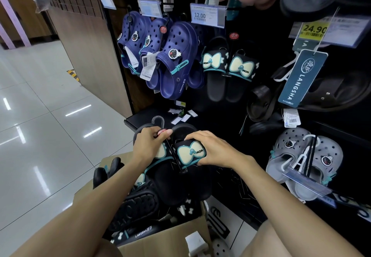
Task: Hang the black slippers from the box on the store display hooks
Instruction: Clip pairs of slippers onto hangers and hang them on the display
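Note:
I hold a pair of black slippers (180, 176) with cream bows and teal trim above the cardboard box (172, 238). My left hand (150, 142) grips the left slipper's top by the red tag, under its clear plastic hanger hook (158, 121). My right hand (208, 148) grips the right slipper's bow strap. An identical pair (228, 69) hangs on the black display wall under the 12.00 price tag (207, 15). More black slippers (136, 202) lie in the box.
Navy clogs (170, 59) hang left of the bow slippers. Grey clogs (305, 162) and dark sandals (261, 102) hang at the right, with a Langsha tag (301, 78). A black shelf ledge (140, 118) holds loose paper tags. Shiny tiled floor (40, 116) spreads left.

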A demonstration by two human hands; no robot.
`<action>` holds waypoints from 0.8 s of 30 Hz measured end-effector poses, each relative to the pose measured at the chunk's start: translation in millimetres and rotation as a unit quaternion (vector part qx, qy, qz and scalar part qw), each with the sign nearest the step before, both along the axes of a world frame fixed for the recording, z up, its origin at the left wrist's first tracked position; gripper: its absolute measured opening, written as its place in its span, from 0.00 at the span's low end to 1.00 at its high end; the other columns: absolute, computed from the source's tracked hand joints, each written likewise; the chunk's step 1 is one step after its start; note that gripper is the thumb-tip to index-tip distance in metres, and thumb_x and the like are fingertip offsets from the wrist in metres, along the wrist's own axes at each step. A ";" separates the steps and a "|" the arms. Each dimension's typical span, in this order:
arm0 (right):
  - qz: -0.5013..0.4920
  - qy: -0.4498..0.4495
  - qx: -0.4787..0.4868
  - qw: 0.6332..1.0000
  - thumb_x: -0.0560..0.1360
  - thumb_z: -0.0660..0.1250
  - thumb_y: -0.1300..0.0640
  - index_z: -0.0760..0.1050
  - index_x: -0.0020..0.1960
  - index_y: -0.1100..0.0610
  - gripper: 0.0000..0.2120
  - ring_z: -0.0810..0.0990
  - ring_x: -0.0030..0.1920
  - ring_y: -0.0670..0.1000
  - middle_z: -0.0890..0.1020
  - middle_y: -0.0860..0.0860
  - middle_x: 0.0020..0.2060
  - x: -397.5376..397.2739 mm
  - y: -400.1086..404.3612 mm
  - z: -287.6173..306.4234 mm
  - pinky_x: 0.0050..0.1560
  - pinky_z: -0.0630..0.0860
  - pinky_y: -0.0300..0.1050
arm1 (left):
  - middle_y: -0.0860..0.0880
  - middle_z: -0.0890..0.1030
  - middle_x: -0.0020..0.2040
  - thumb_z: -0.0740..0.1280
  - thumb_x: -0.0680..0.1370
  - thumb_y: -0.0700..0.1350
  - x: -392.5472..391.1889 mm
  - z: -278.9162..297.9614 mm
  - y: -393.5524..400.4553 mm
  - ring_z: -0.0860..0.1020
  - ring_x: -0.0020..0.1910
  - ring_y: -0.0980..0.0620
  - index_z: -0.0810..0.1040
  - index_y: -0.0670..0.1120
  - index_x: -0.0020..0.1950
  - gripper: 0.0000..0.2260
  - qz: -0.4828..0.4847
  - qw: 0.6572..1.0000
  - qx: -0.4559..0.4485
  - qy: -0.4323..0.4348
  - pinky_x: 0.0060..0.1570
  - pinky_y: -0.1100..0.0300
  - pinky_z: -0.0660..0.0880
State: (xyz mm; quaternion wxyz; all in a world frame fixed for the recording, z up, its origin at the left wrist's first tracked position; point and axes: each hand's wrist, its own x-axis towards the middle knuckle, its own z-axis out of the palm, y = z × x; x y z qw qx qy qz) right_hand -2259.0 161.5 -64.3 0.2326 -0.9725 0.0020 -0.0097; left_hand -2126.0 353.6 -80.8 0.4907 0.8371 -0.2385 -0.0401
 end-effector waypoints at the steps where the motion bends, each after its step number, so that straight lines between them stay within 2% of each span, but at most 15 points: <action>1: 0.000 0.005 -0.006 1.000 0.64 0.79 0.56 0.66 0.69 0.42 0.38 0.64 0.68 0.41 0.71 0.37 0.64 -0.7 0.1 0.2 0.62 0.73 0.47 | 0.43 0.80 0.32 0.68 0.76 0.60 -0.9 1.1 -0.9 0.68 0.28 0.55 0.81 0.49 0.36 0.17 -0.003 1.000 -0.001 -0.001 0.34 0.54 0.66; 5: -0.005 0.012 0.010 1.000 0.68 0.78 0.51 0.65 0.70 0.40 0.35 0.64 0.68 0.40 0.71 0.35 0.65 -2.7 -0.5 2.2 0.62 0.70 0.46 | 0.44 0.81 0.32 0.69 0.75 0.60 -3.7 4.1 -3.7 0.70 0.28 0.55 0.80 0.50 0.35 0.15 -0.015 1.000 -0.005 0.001 0.33 0.55 0.67; 9: -0.032 -0.040 0.061 0.997 0.74 0.71 0.45 0.68 0.68 0.38 0.24 0.70 0.64 0.38 0.76 0.35 0.61 -1.6 3.2 5.3 0.65 0.73 0.49 | 0.45 0.83 0.35 0.70 0.73 0.62 -4.2 2.5 -5.5 0.74 0.31 0.53 0.80 0.53 0.34 0.15 -0.027 1.000 -0.009 0.004 0.36 0.51 0.71; 11: -0.058 -0.083 0.107 0.989 0.76 0.69 0.47 0.71 0.65 0.40 0.19 0.74 0.61 0.38 0.79 0.37 0.57 1.0 4.7 6.1 0.63 0.74 0.47 | 0.46 0.84 0.35 0.70 0.72 0.63 -3.7 1.4 -5.0 0.74 0.31 0.54 0.81 0.55 0.35 0.13 -0.042 0.999 -0.010 0.007 0.36 0.49 0.72; 14: -0.084 -0.132 0.196 0.968 0.79 0.68 0.53 0.77 0.62 0.44 0.13 0.78 0.56 0.38 0.82 0.41 0.53 4.2 9.7 11.3 0.57 0.75 0.36 | 0.49 0.82 0.31 0.71 0.73 0.59 -8.5 4.4 -6.0 0.73 0.31 0.56 0.81 0.53 0.35 0.12 -0.084 0.996 -0.005 0.021 0.36 0.47 0.70; 17: -0.105 -0.151 0.250 0.951 0.79 0.67 0.54 0.80 0.59 0.48 0.09 0.79 0.54 0.39 0.83 0.43 0.50 8.5 16.2 17.6 0.50 0.72 0.27 | 0.58 0.77 0.26 0.73 0.74 0.54 -16.0 6.4 -11.5 0.70 0.27 0.60 0.77 0.53 0.31 0.14 -0.129 0.991 0.021 0.010 0.33 0.62 0.65; 20: -0.108 -0.146 0.294 0.938 0.77 0.70 0.57 0.83 0.54 0.50 0.07 0.81 0.51 0.40 0.85 0.44 0.48 13.4 20.9 22.2 0.52 0.74 0.28 | 0.54 0.77 0.28 0.72 0.73 0.58 -17.1 1.8 -16.8 0.72 0.28 0.56 0.77 0.49 0.32 0.16 -0.162 0.984 0.071 -0.022 0.34 0.57 0.68; 24: -0.115 -0.135 0.296 0.939 0.73 0.74 0.60 0.83 0.47 0.53 0.05 0.80 0.40 0.39 0.84 0.45 0.38 16.7 23.6 23.8 0.47 0.76 0.31 | 0.58 0.73 0.26 0.73 0.73 0.57 -18.5 -1.6 -19.8 0.69 0.28 0.59 0.75 0.55 0.31 0.14 -0.201 0.975 0.093 -0.033 0.34 0.59 0.67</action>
